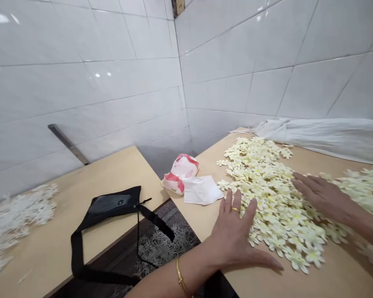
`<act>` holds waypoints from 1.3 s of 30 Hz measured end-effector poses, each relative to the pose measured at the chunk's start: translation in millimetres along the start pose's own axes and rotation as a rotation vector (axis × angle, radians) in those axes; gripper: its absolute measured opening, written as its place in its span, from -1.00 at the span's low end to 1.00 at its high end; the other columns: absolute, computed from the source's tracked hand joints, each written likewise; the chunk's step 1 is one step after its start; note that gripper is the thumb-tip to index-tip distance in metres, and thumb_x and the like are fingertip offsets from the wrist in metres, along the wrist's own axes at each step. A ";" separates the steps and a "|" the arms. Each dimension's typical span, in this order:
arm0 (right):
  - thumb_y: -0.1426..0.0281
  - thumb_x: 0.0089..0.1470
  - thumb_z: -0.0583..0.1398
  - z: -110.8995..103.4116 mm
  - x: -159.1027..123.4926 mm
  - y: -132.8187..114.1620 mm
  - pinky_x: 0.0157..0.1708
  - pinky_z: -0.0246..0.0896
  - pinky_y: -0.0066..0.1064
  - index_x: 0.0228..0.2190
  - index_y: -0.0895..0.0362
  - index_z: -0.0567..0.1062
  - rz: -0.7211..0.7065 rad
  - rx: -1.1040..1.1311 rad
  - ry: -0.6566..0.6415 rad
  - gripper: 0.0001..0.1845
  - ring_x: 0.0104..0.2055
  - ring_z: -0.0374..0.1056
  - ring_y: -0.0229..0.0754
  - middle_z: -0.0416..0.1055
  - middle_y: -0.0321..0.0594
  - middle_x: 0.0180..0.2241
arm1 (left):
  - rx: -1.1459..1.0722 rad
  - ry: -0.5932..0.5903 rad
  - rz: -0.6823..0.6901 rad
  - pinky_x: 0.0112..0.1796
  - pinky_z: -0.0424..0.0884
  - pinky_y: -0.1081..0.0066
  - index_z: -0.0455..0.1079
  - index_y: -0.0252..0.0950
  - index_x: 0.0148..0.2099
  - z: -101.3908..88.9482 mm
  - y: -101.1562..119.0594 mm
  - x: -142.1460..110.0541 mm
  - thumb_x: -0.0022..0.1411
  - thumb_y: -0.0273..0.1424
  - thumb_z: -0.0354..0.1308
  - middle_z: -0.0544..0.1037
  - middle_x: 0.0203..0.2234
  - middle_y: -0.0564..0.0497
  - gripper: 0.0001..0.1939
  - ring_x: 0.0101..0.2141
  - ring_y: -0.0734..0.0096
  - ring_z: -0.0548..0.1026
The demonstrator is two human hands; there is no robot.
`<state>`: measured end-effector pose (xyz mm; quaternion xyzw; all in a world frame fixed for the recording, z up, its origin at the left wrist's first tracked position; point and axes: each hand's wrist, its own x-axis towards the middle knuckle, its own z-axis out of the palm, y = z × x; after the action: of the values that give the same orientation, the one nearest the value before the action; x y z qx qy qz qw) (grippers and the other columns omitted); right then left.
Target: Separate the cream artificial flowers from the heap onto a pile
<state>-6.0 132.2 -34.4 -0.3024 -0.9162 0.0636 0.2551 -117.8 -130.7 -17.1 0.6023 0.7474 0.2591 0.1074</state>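
Observation:
A wide pile of pale yellow artificial flowers point(267, 194) lies on the right-hand wooden table. My left hand point(234, 231), with a ring on one finger and a bangle at the wrist, is spread at the pile's left front edge, its fingertips beside a white tissue. On the pile's right side, my right hand point(325, 198) rests low with its fingers stretched out, against or just over the flowers. Neither hand grips anything that I can see. More blurred pale flowers point(366, 188) lie beyond my right hand.
A red-and-white tissue pack point(182, 171) with a tissue point(202, 190) pulled out sits at the table's left edge. White plastic sheeting point(323, 136) lies along the wall. On the left table point(112, 169) are a black strapped pouch point(115, 207) and white lacy pieces point(25, 219). Scraps litter the dark gap between.

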 end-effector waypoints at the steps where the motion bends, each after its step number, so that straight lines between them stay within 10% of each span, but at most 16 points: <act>1: 0.01 0.06 -0.16 -2.4 -4.0 -0.7 -0.15 0.19 -0.17 -0.14 0.08 0.44 0.012 0.012 -0.045 -0.39 -0.03 0.26 0.07 0.39 0.07 -0.12 | 0.003 0.020 0.006 0.03 -0.08 -0.18 -0.18 -0.28 0.26 0.0 -0.6 -0.1 -0.37 0.21 0.10 -0.17 0.21 -0.35 0.20 0.17 -0.19 -0.36; 10: 0.21 0.13 -0.12 -98.9 -87.3 -23.3 -0.09 0.16 -0.17 -0.16 0.19 0.42 0.026 -0.085 0.235 -0.54 -0.05 0.25 -0.03 0.38 0.00 -0.15 | 0.171 0.398 0.251 0.02 0.12 -0.02 0.15 -0.31 0.07 9.2 -9.8 2.9 0.07 -0.11 0.05 0.20 0.07 -0.28 -0.43 0.17 -0.01 -0.06; 19: 0.36 0.11 -0.02 -91.7 -174.6 -14.7 -0.03 -0.01 -0.09 -0.18 0.15 0.44 -0.175 -0.423 0.054 -0.68 0.05 0.11 0.03 0.35 -0.06 -0.08 | 0.235 0.161 0.535 -0.01 0.17 0.00 0.30 -0.33 -0.10 32.8 56.2 18.8 0.17 -0.26 -0.04 0.38 -0.10 -0.20 -0.69 0.08 0.01 0.15; 29: 0.25 0.08 0.00 -92.1 -156.2 -2.2 0.05 -0.23 -0.05 -0.25 0.13 0.48 -0.079 -0.533 0.101 -0.66 0.09 0.02 0.09 0.32 -0.10 -0.03 | 0.476 -0.149 0.412 0.00 0.07 -0.07 0.20 -0.38 0.03 57.5 100.6 110.7 0.20 -0.44 -0.15 0.24 0.07 -0.22 -0.64 0.11 -0.03 0.08; 39: 0.33 0.10 -0.02 -76.6 -117.0 6.5 0.01 -0.24 0.07 -0.15 0.18 0.43 0.047 -0.610 -0.044 -0.65 0.12 -0.03 0.18 0.25 -0.02 0.02 | 0.401 -0.050 0.502 -0.03 0.14 -0.05 0.31 -0.29 -0.10 46.3 78.5 90.8 0.19 -0.39 -0.09 0.38 -0.07 -0.17 -0.74 0.05 0.05 0.19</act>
<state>116.5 65.9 -20.3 -0.3845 -0.8912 -0.2019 0.1313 -52.5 -20.9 -1.8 0.7833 0.6086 0.1101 -0.0625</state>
